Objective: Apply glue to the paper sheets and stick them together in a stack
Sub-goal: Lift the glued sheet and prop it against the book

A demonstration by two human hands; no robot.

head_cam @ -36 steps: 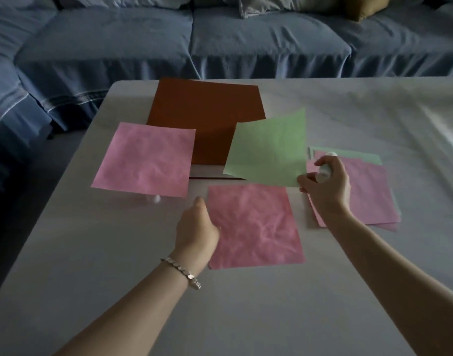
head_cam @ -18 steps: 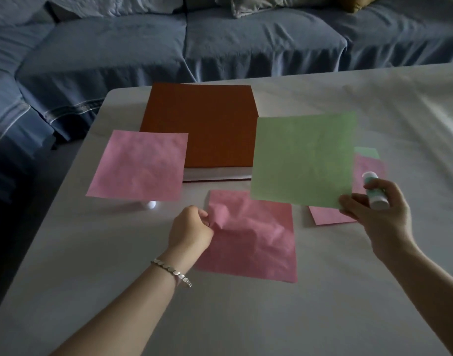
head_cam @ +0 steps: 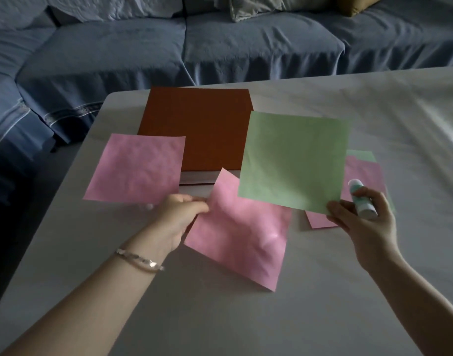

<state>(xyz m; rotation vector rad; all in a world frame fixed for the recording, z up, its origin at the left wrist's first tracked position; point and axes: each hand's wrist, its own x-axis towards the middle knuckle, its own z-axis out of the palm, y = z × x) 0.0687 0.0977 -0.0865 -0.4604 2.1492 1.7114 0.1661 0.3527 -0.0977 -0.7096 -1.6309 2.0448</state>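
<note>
Head view: left hand (head_cam: 179, 214), arm extended, fingers pinching pink sheet (head_cam: 240, 235) edge above desk (head_cam: 246, 319); right hand (head_cam: 366, 227), fingers gripping green sheet (head_cam: 294, 160) corner and glue stick (head_cam: 362, 202).

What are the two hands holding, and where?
Left hand pinches the middle pink sheet, left edge; right hand pinches the green sheet, near-right corner, and grips the glue stick mid-body.
</note>
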